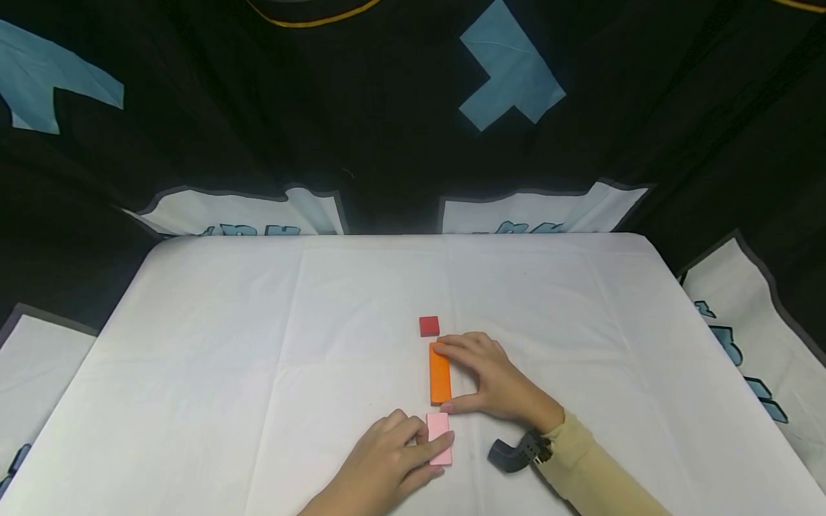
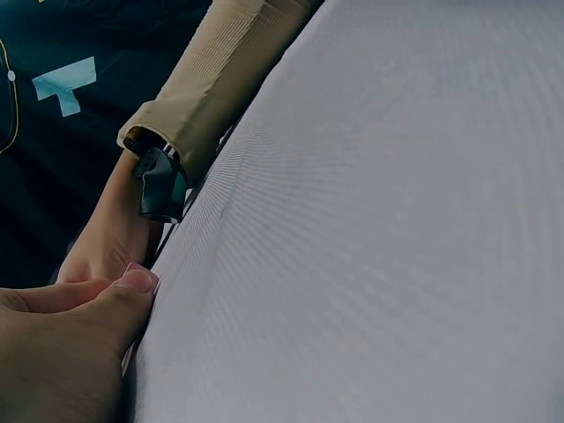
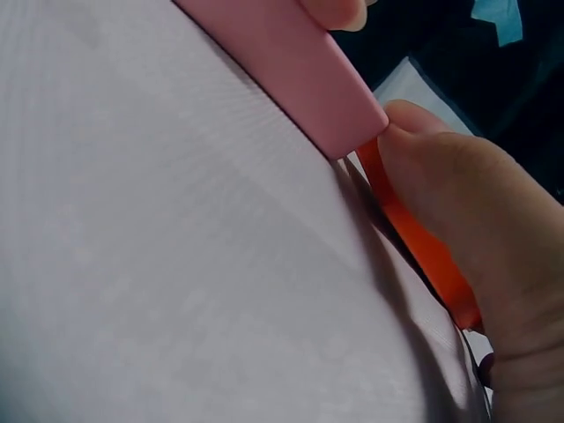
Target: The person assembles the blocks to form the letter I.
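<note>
Three smooth, straight-edged blocks, one of each colour, form a rough line in the head view. Beneath the fingers of the left hand (image 1: 393, 455) lies a short pink block (image 1: 437, 424), pinched. Just beyond it, the right hand (image 1: 493, 380) is clamped on a longer orange block (image 1: 440, 376), fingers at the far end and thumb at the near one. Past the right fingertips sits one small, squarish red block (image 1: 429, 326). Faintly creased white cloth (image 1: 193, 358) spreads under both hands; a tan sleeve (image 1: 594, 466) covers the right forearm.

From the left wrist, a pink corner shows at the left thumb tip, with the ribbed sleeve beyond.

From the right wrist, the pink block's slightly rounded end is right beside the right thumb, and the orange block runs behind that thumb.
</note>
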Demonstrator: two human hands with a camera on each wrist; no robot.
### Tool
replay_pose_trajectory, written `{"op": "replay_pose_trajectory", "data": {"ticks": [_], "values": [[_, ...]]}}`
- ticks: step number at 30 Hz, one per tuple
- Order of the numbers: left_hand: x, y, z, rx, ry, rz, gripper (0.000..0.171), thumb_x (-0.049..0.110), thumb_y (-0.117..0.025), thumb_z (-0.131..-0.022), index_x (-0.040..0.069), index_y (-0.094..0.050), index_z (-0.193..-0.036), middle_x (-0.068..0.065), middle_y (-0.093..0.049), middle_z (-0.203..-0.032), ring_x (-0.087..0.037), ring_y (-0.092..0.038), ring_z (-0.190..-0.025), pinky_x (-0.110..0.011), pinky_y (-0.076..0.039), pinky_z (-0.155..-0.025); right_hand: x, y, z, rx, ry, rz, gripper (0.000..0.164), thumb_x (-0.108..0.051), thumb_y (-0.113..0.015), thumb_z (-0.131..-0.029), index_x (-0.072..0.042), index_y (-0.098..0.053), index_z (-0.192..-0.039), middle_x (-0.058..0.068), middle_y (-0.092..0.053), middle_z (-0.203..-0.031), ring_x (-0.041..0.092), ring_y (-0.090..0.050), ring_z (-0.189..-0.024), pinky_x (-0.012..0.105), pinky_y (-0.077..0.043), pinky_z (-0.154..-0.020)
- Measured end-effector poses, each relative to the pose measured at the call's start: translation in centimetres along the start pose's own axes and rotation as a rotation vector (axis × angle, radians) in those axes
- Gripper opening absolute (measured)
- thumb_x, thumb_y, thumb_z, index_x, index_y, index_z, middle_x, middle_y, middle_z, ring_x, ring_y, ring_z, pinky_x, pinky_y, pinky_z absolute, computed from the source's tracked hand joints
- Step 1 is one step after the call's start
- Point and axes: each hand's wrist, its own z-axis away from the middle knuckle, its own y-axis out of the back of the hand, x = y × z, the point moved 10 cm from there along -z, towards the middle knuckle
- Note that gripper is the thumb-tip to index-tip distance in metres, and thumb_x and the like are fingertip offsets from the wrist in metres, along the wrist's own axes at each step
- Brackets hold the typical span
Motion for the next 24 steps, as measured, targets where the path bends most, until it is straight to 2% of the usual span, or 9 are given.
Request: {"op": "replay_pose_trajectory", "data": {"ticks": [11,17,24], "values": [[0.08,0.15,-0.04,0.025,-0.012,0.001,0.034,0.038,-0.073,-0.087,0.028,-0.073,-0.12,0.015,-0.05,-0.092,-0.003,-0.038,-0.078,-0.009,-0.027,-0.069,-0.05,0.18,0.18,0.014,0.009,-0.016,0.082,-0.067,-0.075,-0.073,-0.034,-0.051,-0.144,-0.015,-0.047,-0.147,0.012,-0.037,-0.133,0.052,-0.035,-0.109],[0.06,0.11,-0.1,0.017,-0.006,0.002,0.034,0.04,-0.072,-0.089,0.028,-0.073,-0.121,0.016,-0.05,-0.092,-0.002,-0.037,-0.079,-0.008,-0.026,-0.069,-0.27,0.31,0.28,0.016,0.031,-0.016,0.079,-0.066,-0.075,-0.074,-0.034,-0.052,-0.143,-0.017,-0.047,-0.145,0.012,-0.037,-0.133,0.052,-0.034,-0.108],[0.23,0.22,-0.04,0.046,-0.036,-0.002,0.034,0.039,-0.072,-0.088,0.027,-0.073,-0.12,0.014,-0.051,-0.092,-0.003,-0.039,-0.078,-0.01,-0.03,-0.068,-0.38,0.17,0.41,0.005,0.049,-0.017,0.077,-0.065,-0.074,-0.076,-0.036,-0.051,-0.143,-0.017,-0.047,-0.145,0.013,-0.036,-0.135,0.053,-0.033,-0.108]]}}
